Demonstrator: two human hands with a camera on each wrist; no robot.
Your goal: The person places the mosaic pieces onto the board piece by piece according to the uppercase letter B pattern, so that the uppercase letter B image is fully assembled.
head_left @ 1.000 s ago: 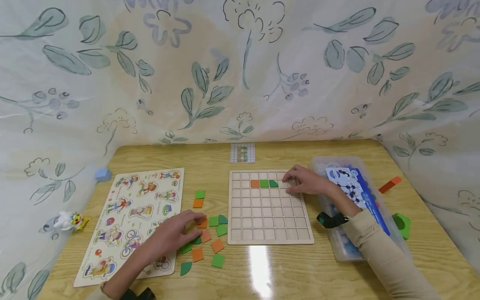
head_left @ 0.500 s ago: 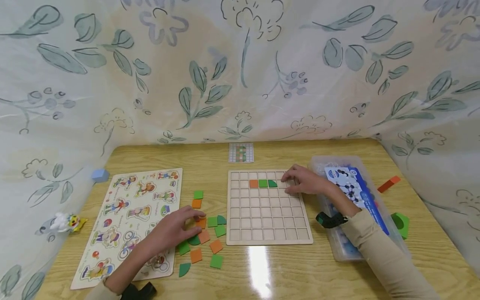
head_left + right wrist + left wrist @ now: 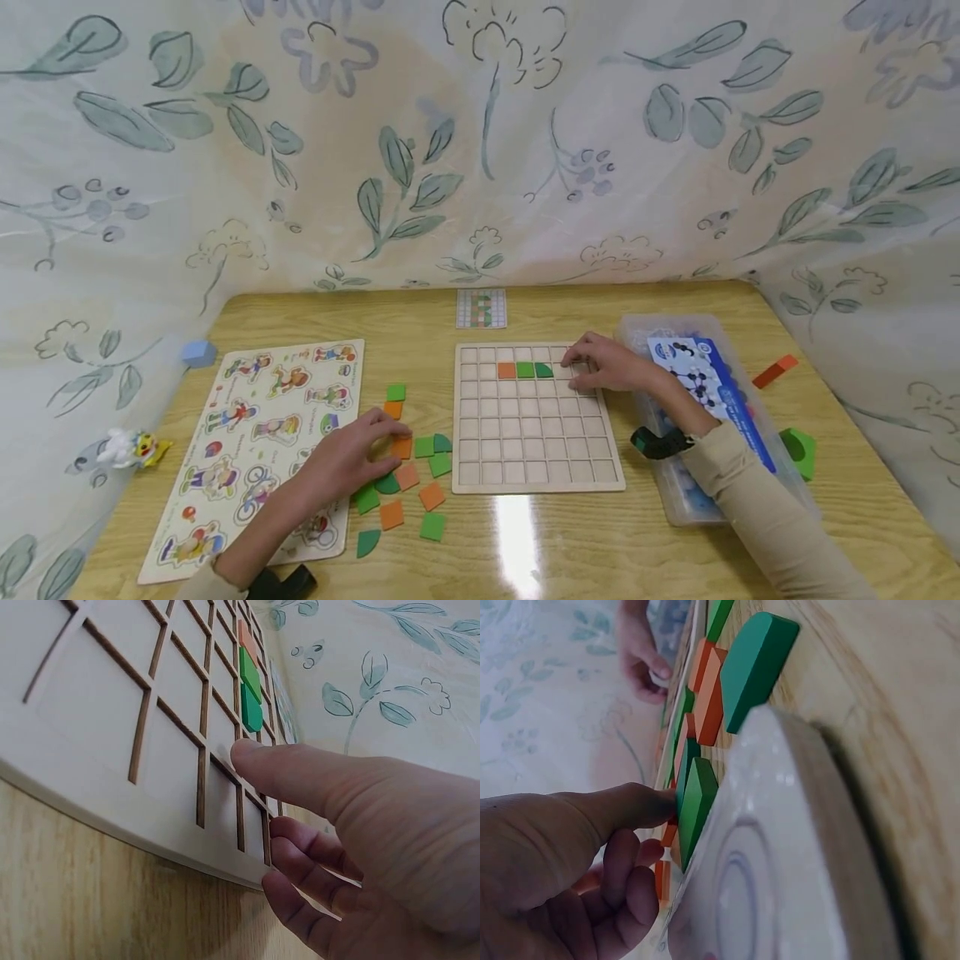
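In the head view my left hand (image 3: 348, 454) rests over the left side of a loose group of tiles. Its fingertips lie at an orange square tile (image 3: 401, 448), with a dark green quarter-round tile (image 3: 387, 483) just below the thumb. The left wrist view has that thumb touching or nearly touching a tile edge, other fingers loosely bent, nothing seen in them. My right hand (image 3: 611, 362) is at the upper right of a wooden grid board (image 3: 528, 417), fingers relaxed and holding nothing visible. Orange (image 3: 507, 370), green (image 3: 525, 369) and dark green quarter-round (image 3: 543, 370) tiles sit in one row of the board.
A small pattern card (image 3: 482, 309) lies behind the board. On the left is a picture puzzle board (image 3: 247, 467), with a blue block (image 3: 198, 354) and a small toy (image 3: 133, 448) beyond. A clear plastic box (image 3: 686, 492) stands right, beside red (image 3: 776, 372) and green (image 3: 798, 454) blocks.
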